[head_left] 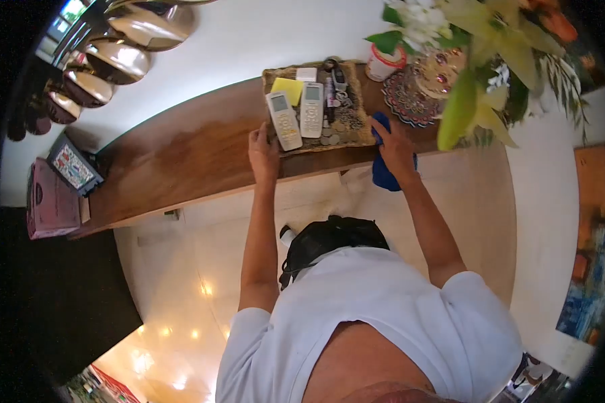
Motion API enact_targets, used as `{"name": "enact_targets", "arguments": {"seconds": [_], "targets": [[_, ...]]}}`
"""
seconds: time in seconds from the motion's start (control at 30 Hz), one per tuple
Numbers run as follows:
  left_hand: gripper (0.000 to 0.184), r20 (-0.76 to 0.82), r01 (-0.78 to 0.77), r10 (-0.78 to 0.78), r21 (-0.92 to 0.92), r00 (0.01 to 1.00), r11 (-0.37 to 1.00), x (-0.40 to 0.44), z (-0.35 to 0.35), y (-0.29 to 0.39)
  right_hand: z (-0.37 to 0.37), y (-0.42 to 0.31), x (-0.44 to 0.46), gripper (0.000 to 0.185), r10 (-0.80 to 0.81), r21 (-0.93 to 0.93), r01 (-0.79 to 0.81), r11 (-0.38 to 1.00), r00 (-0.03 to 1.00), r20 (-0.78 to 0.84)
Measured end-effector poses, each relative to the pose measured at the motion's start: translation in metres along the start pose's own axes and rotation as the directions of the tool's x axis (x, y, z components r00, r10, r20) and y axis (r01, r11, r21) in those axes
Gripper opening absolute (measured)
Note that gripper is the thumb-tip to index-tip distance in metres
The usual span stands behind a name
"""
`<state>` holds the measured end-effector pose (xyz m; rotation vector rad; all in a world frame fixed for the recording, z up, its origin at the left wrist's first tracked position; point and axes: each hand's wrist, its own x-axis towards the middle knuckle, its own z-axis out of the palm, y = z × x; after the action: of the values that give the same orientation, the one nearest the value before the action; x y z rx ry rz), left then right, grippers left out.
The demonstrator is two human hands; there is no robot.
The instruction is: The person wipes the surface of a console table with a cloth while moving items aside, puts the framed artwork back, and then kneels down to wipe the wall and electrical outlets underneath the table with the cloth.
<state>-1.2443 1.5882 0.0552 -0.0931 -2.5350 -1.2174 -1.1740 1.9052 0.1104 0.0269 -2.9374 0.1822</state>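
A woven tray (364,101) sits on the wooden shelf. My left hand (263,156) is at its front left corner, with the fingers closed on the edge beside a white remote control (284,121). In my right hand (395,149) is a bunched blue cloth (385,176), part of it hanging over the shelf's front edge. The fingers of that hand are against the tray's right side. On the tray lie a second white remote control (312,109), a yellow notepad (288,89), a small white box (306,74), coins (335,137) and a dark cord-like item (339,79).
The curved wooden shelf (175,151) runs along the wall. To the right stand a white-and-red cup (385,64), a patterned round dish (410,104) and overhanging flowers (484,87). A framed card (74,166) and a pink box (52,201) occupy the left end.
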Motion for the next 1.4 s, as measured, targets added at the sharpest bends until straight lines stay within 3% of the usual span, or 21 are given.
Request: {"name": "enact_targets", "arguments": {"seconds": [0.07,0.1,0.2,0.33,0.47,0.57,0.63,0.73,0.77,0.83,0.9,0.97,1.07,1.17,1.27,1.37,1.4], "targets": [[0.044,0.002,-0.01,0.01,0.012,1.0,1.0,0.0,0.005,-0.008,-0.003,0.005,-0.006,0.077,0.101,0.059,-0.107,0.993,0.991,0.091],[0.044,0.008,-0.002,0.002,0.032,1.0,0.999,0.002,0.006,-0.011,0.002,0.011,-0.013,0.084,0.057,0.039,-0.057,0.998,0.998,0.019],[0.043,-0.04,-0.085,0.087,0.051,0.995,0.995,0.007,0.007,-0.02,-0.016,0.022,-0.027,0.074,-0.039,-0.032,0.041,0.999,0.997,0.07],[0.044,-0.201,-0.052,0.038,-0.065,0.979,0.997,0.008,-0.004,0.016,-0.035,0.024,-0.028,0.068,0.08,0.068,-0.088,0.994,0.991,0.111],[0.041,-0.246,-0.124,0.102,-0.077,0.964,0.989,0.007,-0.014,0.061,-0.044,0.069,-0.042,0.045,0.046,-0.147,-0.027,0.989,0.991,0.126],[0.039,-0.221,-0.129,0.113,-0.06,0.969,0.99,0.004,-0.01,0.068,-0.044,0.153,-0.059,0.035,0.058,-0.114,-0.062,0.992,0.998,-0.039],[0.039,-0.186,-0.11,0.094,-0.077,0.978,0.991,-0.002,-0.013,0.082,-0.068,0.193,-0.062,0.036,0.199,-0.116,-0.2,0.973,0.98,-0.016],[0.043,-0.184,-0.219,0.209,-0.038,0.96,0.975,-0.005,-0.013,0.081,-0.1,0.205,-0.057,0.037,0.344,-0.241,-0.38,0.893,0.922,-0.179],[0.046,-0.141,-0.208,0.202,-0.024,0.969,0.978,-0.004,-0.013,0.077,-0.11,0.194,-0.053,0.038,0.36,-0.159,-0.4,0.903,0.904,-0.232],[0.047,-0.13,-0.176,0.17,-0.036,0.977,0.984,-0.001,-0.01,0.069,-0.103,0.172,-0.046,0.038,0.202,-0.202,-0.257,0.945,0.945,-0.256],[0.047,-0.115,-0.168,0.162,-0.04,0.98,0.985,0.002,-0.007,0.067,-0.084,0.135,-0.044,0.039,0.149,-0.068,-0.155,0.986,0.985,-0.08],[0.045,-0.09,-0.169,0.167,-0.019,0.982,0.985,-0.004,-0.01,0.067,-0.057,0.117,-0.051,0.037,-0.054,-0.196,0.018,0.98,0.983,-0.176],[0.039,-0.101,-0.125,0.114,-0.11,0.988,0.986,-0.023,-0.021,0.06,-0.057,0.136,-0.058,0.033,0.051,-0.081,-0.057,0.995,0.996,-0.074],[0.033,-0.136,-0.146,0.116,-0.234,0.984,0.961,-0.05,-0.036,0.043,-0.065,0.196,-0.055,0.035,0.149,-0.233,-0.179,0.956,0.979,-0.139],[0.029,-0.007,-0.001,-0.001,-0.319,1.0,0.948,-0.075,-0.051,0.029,-0.103,0.225,-0.048,0.036,0.463,-0.32,-0.465,0.825,0.882,-0.088],[0.027,0.164,0.205,-0.156,-0.35,0.974,0.914,-0.097,-0.043,0.011,-0.112,0.228,-0.038,0.037,0.393,-0.235,-0.427,0.873,0.902,-0.181],[0.027,0.199,0.246,-0.186,-0.346,0.962,0.905,-0.102,-0.037,0.018,-0.112,0.223,-0.037,0.037,0.278,-0.244,-0.312,0.918,0.946,-0.163]]}}
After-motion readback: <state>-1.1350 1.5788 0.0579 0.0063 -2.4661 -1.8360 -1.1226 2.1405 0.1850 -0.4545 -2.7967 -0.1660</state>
